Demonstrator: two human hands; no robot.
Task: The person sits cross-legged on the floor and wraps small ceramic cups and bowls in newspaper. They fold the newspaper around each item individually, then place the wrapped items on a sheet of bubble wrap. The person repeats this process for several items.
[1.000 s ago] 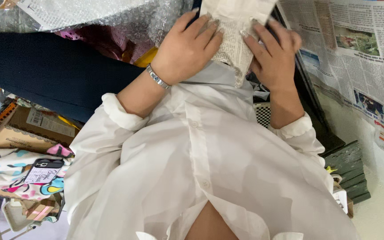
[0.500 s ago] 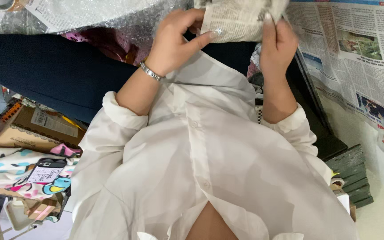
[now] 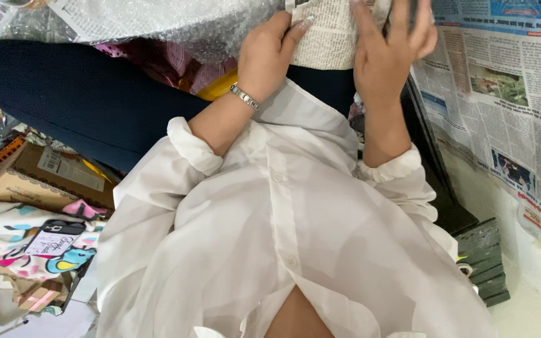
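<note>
**Asker:** Since a second ago, what has moved?

**Watcher:** Both hands have gone up toward twelve o'clock, carrying the newspaper-wrapped bundle [image 3: 333, 34] with them. It was pressed low against the white shirt [image 3: 270, 238] then; now it sits at the top edge of the view, cut off there.

**Asker:** How is each hand set?

**Watcher:** The left hand [image 3: 269, 53], with a metal bracelet [image 3: 245, 97] at the wrist, is curled on the bundle's left side, thumb laid up its front. The right hand [image 3: 386, 47] lies flat over the right side, fingers spread and wrapped around it. Both are holding it.

**Asker:** So where is the bundle against the hands?

**Watcher:** Between them, touching both: at three o'clock from the left hand, nine o'clock from the right.

**Asker:** Which way does it run?

**Watcher:** Only its lower part shows, so I cannot tell its long axis; its bottom edge faces six o'clock.

**Asker:** What room is there around?

**Watcher:** Tight. Bubble wrap [image 3: 170, 19] lies at ten o'clock, just beside the left hand. Spread newspaper sheets [image 3: 502, 94] fill three o'clock, a dark frame edge [image 3: 430, 156] below the right forearm. A cardboard box [image 3: 39, 175] and patterned cloth [image 3: 14, 241] crowd eight o'clock.
</note>
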